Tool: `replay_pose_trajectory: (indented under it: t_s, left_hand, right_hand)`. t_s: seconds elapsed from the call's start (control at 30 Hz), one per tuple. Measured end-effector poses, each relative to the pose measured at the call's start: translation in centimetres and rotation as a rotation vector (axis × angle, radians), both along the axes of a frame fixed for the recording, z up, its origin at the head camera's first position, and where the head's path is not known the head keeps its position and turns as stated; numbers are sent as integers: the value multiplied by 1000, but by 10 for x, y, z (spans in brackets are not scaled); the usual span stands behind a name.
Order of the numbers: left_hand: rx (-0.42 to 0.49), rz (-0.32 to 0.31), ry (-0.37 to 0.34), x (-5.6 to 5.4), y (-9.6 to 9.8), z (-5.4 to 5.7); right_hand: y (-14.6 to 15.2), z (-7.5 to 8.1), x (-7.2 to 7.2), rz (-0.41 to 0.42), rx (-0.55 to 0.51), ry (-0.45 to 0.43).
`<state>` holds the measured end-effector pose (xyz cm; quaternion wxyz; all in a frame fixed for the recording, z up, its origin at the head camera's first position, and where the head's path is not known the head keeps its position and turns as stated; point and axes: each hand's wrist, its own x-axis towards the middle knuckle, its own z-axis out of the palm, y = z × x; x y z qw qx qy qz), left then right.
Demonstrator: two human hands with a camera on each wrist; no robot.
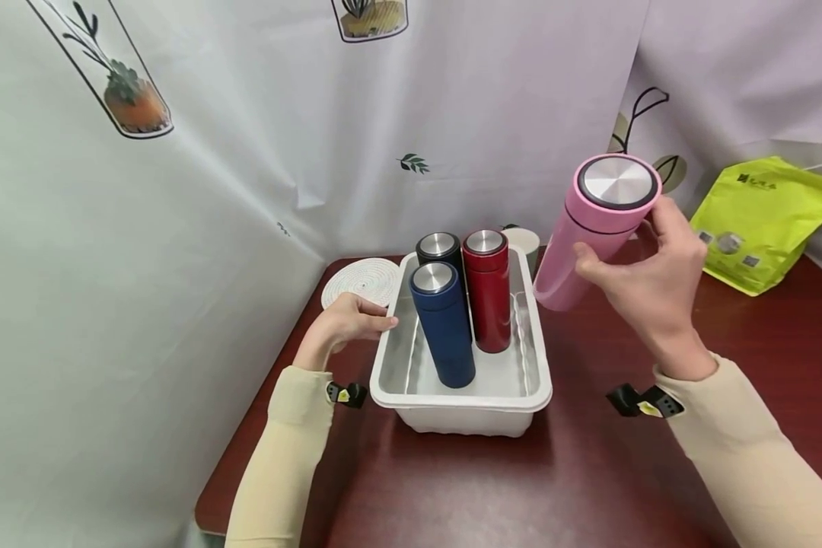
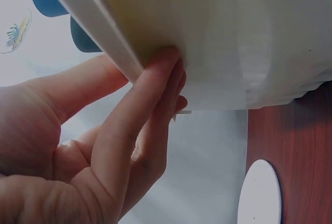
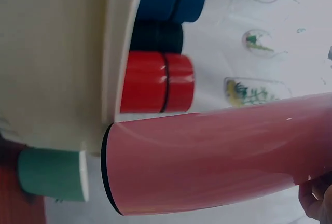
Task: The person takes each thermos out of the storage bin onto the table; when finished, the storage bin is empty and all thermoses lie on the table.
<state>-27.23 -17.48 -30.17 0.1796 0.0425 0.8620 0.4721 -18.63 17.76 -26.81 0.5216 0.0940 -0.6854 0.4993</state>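
Note:
My right hand (image 1: 657, 274) grips a pink thermos (image 1: 606, 221) near its lid, holding it tilted beside the right rim of a white plastic bin (image 1: 462, 400). In the right wrist view the pink thermos (image 3: 218, 156) has a black base ring close by the bin's rim. My left hand (image 1: 348, 323) pinches the bin's left rim, thumb on top and fingers underneath, as the left wrist view shows. Inside the bin stand a blue thermos (image 1: 445, 327), a red thermos (image 1: 489, 293) and a black thermos (image 1: 438, 245) partly hidden behind the blue one.
A round white woven mat (image 1: 361, 280) lies behind my left hand. Behind the bin's right side is a green cup (image 3: 52, 175) with a white rim. A yellow-green pouch (image 1: 760, 224) stands at the back right of the dark red table (image 1: 452, 487). White curtain (image 1: 246, 190) hangs behind.

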Motion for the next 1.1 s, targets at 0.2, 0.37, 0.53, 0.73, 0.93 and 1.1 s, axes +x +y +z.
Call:
replay_pose_trajectory:
  t_s: [0.2, 0.37, 0.53, 0.73, 0.93, 1.1]
  left_hand:
    - [-3, 4, 6, -1, 0, -1]
    - [-4, 1, 5, 0, 0, -1]
    - [14, 0, -12, 1, -1, -1]
    - [10, -4, -8, 2, -3, -3]
    - [44, 5, -16, 3, -4, -4]
    - [65, 8, -25, 1, -1, -5]
  right_hand:
    - [15, -20, -16, -96, 50, -53]
    - [20, -31, -24, -123, 72, -117]
    - [22, -44, -32, -131, 100, -162]
    - [24, -61, -45, -141, 109, -234]
    - [30, -76, -57, -156, 132, -307]
    - [36, -83, -63, -165, 141, -348]
